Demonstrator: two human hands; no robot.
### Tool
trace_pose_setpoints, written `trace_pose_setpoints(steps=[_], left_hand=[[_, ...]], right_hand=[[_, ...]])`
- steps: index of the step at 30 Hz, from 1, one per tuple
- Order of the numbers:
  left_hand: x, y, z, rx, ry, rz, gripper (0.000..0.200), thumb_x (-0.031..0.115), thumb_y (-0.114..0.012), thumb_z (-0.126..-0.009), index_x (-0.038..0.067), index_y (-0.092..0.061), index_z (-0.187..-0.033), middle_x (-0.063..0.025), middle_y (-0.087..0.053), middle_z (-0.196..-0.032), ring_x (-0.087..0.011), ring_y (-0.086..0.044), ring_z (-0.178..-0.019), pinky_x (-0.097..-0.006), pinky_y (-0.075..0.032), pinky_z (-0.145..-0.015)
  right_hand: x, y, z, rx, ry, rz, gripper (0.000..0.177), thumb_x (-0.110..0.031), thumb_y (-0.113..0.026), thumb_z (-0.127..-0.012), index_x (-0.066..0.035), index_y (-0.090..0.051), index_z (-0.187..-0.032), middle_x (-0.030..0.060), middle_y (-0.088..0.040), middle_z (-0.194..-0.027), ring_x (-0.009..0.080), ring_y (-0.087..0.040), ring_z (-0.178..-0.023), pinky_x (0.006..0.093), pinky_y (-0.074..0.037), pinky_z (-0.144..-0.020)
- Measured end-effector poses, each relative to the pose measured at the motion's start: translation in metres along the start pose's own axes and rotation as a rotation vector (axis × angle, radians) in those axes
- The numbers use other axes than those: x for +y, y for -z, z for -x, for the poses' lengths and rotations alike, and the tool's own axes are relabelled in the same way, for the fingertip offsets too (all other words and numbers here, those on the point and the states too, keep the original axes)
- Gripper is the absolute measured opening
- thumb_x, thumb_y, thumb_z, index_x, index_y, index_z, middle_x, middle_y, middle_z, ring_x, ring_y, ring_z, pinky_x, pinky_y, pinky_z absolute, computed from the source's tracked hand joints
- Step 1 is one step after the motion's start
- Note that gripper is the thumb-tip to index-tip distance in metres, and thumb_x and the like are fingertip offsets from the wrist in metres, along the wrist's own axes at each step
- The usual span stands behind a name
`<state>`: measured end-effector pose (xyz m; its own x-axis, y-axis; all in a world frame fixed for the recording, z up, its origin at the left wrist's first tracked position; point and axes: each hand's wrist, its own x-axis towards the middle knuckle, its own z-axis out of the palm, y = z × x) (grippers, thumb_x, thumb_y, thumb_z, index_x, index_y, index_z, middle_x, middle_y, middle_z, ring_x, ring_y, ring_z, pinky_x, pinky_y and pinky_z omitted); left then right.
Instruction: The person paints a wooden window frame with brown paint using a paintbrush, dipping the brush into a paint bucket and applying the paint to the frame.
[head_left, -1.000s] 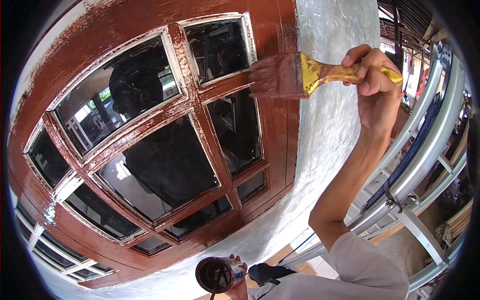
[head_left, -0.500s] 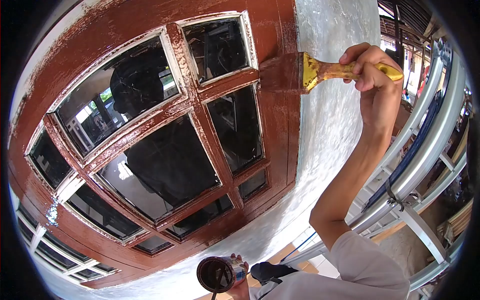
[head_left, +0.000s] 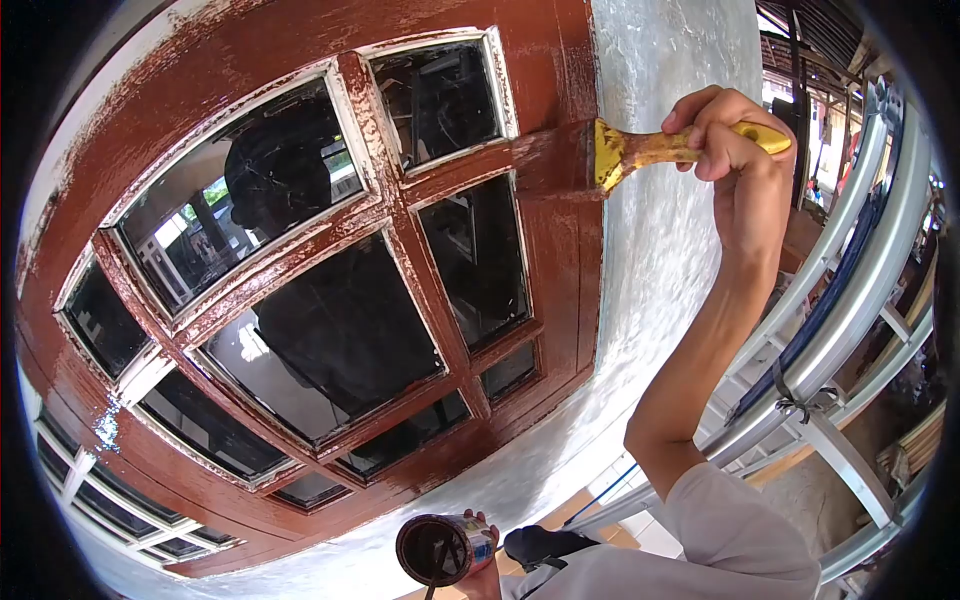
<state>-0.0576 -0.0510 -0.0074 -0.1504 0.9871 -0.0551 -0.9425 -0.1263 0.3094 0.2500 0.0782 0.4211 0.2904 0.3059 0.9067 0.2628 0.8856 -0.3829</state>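
My right hand (head_left: 738,150) is wrapped round the yellow handle of a wide paintbrush (head_left: 622,158). The brush's bristles, coated in reddish brown, lie against the right upright of the brown window frame (head_left: 562,255), level with a crossbar. At the bottom of the view my left hand (head_left: 484,580) grips a paint can (head_left: 478,538) by its side. Dark brown paint coats the can's inside, and a thin stick leans out over its rim. Whitish, patchy strips border several of the glass panes (head_left: 350,330), while the right upright looks evenly brown and glossy.
A grey-white wall (head_left: 665,60) runs along the frame's right side and below it. An aluminium ladder (head_left: 850,330) stands close behind my right arm, with a dark tie round one rail. Another window with white bars (head_left: 120,510) is at lower left.
The paintbrush and my right hand have shifted slightly left, the bristles sliding a little over the upright toward the panes. My left hand and the can have barely moved.
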Motion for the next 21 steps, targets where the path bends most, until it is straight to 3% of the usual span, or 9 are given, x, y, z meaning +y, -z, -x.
trace_pose_setpoints(steps=[6,9,21], left_hand=[[-0.001,-0.01,0.004,-0.015,0.0,-0.014,0.052,0.033,-0.058,-0.09,0.01,-0.045,-0.135,-0.0143,-0.049,-0.132,-0.0332,-0.05,-0.114,-0.0511,-0.038,-0.1],[0.0,0.0,0.001,-0.008,0.002,-0.002,0.055,0.036,-0.058,-0.089,0.01,-0.044,-0.135,-0.0157,-0.047,-0.133,-0.0346,-0.048,-0.117,-0.0522,-0.038,-0.1],[0.0,0.009,-0.002,0.001,-0.004,0.011,0.069,0.051,-0.06,-0.082,0.011,-0.043,-0.136,-0.0216,-0.041,-0.137,-0.0403,-0.04,-0.127,-0.0562,-0.037,-0.1]], right_hand=[[0.002,0.004,-0.001,0.034,0.032,-0.156,0.007,0.003,-0.048,-0.056,-0.001,-0.051,-0.05,0.0102,-0.054,-0.061,0.0215,-0.062,-0.068,0.0285,-0.045,-0.059],[0.007,-0.002,0.0,-0.059,0.019,-0.209,0.007,0.003,-0.048,-0.056,0.0,-0.052,-0.051,0.0108,-0.055,-0.061,0.0218,-0.061,-0.068,0.0281,-0.044,-0.058],[-0.002,0.0,0.0,-0.008,0.089,-0.015,0.01,0.002,-0.05,-0.061,0.0,-0.055,-0.054,0.01,-0.058,-0.062,0.0164,-0.06,-0.064,0.026,-0.044,-0.059]])
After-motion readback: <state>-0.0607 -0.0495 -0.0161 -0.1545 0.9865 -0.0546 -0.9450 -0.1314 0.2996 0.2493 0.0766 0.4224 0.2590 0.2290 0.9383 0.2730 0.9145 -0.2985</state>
